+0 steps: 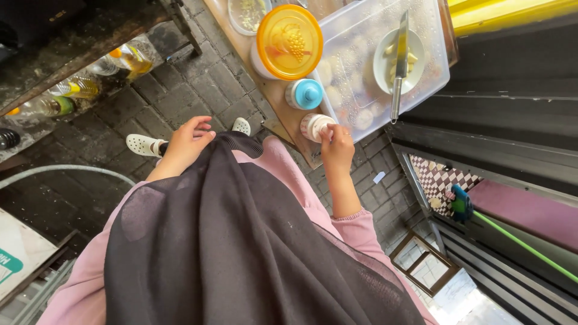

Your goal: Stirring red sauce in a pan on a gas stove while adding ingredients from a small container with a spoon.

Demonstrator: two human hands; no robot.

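While the right hand pinches the small white-capped round shaker jar at the wooden counter edge, jar upright at its 11 o'clock, the left hand hangs loose, empty, well apart at 9 o'clock.

On the wooden tabletop stands a big round container with an orange lid; the lid carries a raised picture in yellow. Just beside it, toward the person, is a small jar with a blue cap, and near that a small white jar, which the right hand touches from above. A large clear plastic box with a see-through lid lies to the right of these. Under the dark bench at the left lie several clear bottles with yellow and green labels. At the bottom left corner stands a white sign with a teal shape.
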